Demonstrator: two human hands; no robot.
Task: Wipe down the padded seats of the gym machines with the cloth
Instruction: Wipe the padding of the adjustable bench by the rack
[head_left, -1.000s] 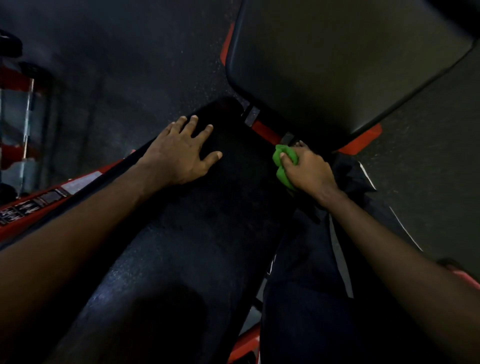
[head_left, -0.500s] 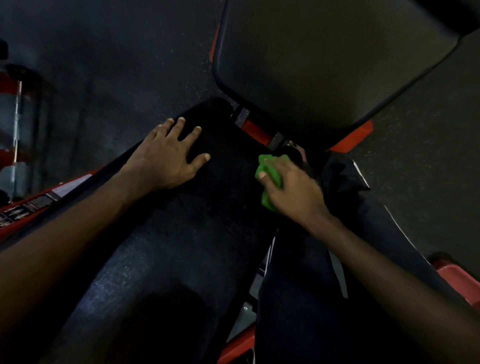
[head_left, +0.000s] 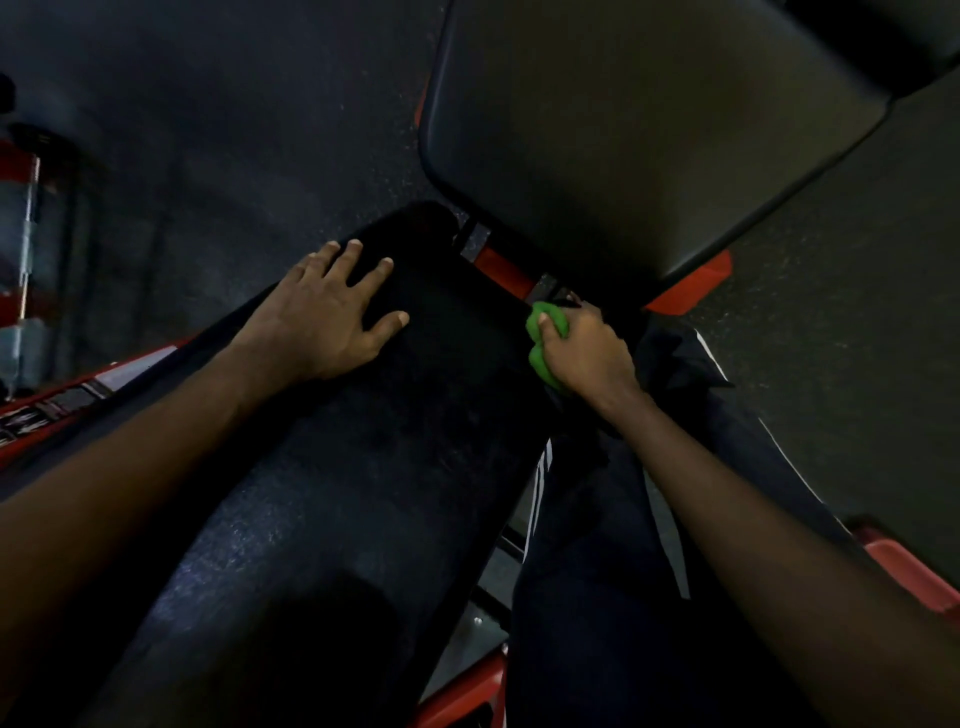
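A long black padded seat (head_left: 363, 493) runs from the lower left up to the middle of the head view. My left hand (head_left: 322, 312) rests flat on its far end with the fingers spread. A bunched green cloth (head_left: 540, 338) is gripped in my right hand (head_left: 584, 353), pressed against the seat's right edge near the far corner. Most of the cloth is hidden under the fingers. A second, larger black pad (head_left: 649, 140) stands just beyond the seat, across a narrow gap with a red frame bar (head_left: 506, 270).
My dark trouser leg (head_left: 623, 571) with white stripes stands close against the seat's right side. Red frame parts (head_left: 691, 286) show under the far pad and at the lower right. A red and grey machine (head_left: 26, 249) stands at the far left on dark speckled floor.
My right hand moved the cloth back along the seat's right edge toward me, then forward again to the far corner. My left hand stayed flat on the seat.
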